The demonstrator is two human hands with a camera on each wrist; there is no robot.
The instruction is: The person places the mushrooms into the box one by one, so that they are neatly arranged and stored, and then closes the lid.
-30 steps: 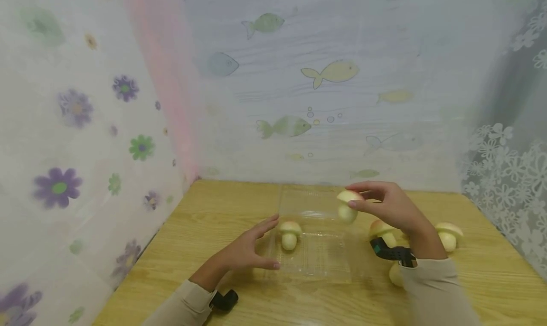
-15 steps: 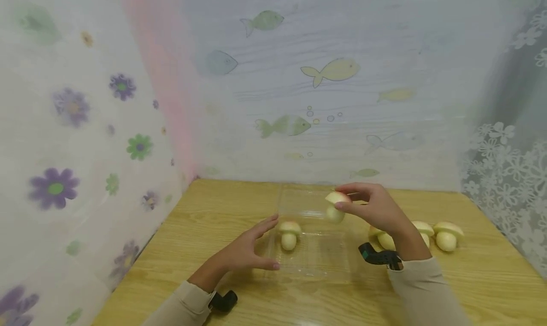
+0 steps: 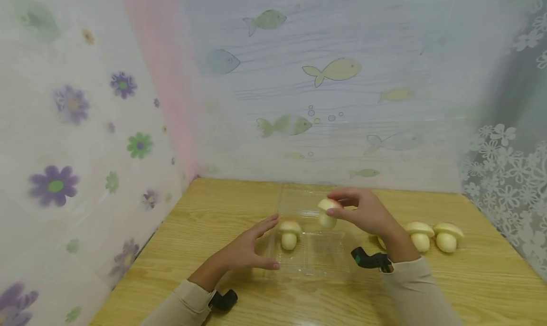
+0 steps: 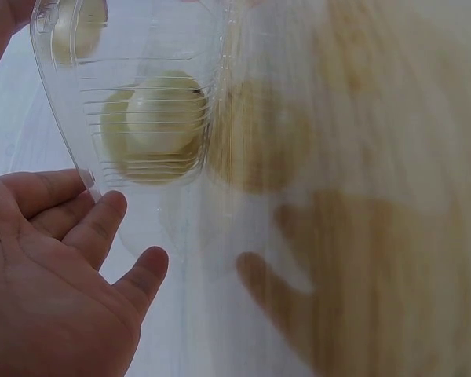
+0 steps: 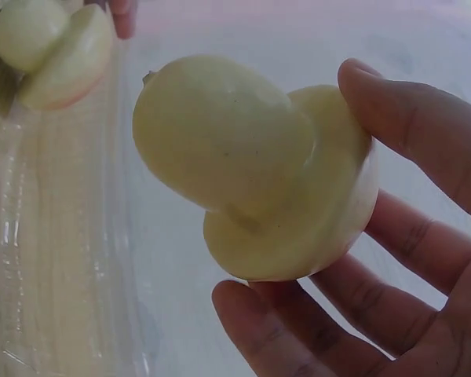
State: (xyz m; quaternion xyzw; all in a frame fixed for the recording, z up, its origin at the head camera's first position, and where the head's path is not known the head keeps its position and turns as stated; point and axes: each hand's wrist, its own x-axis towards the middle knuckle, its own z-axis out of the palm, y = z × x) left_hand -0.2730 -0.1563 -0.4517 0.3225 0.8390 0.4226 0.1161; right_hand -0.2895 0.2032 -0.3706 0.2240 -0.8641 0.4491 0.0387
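Note:
My right hand pinches a pale toy mushroom by its pinkish cap, thumb on one side and fingers on the other. It is held over the clear plastic clamshell box, stem pointing down. In the right wrist view the rounded stem faces the camera. One more mushroom lies inside the box at its left end. My left hand is spread at the box's left side; in the left wrist view its fingertips touch the clear wall. The box's lid is folded back behind it.
To the right on the wooden table lie two mushrooms, one beside the other. Another is mostly hidden behind my right wrist. A fish-patterned curtain hangs at the back, a flowered one at the left.
My right hand has moved left and slightly down with its mushroom, further over the box. More of the mushrooms on the right shows. My left hand stays in place.

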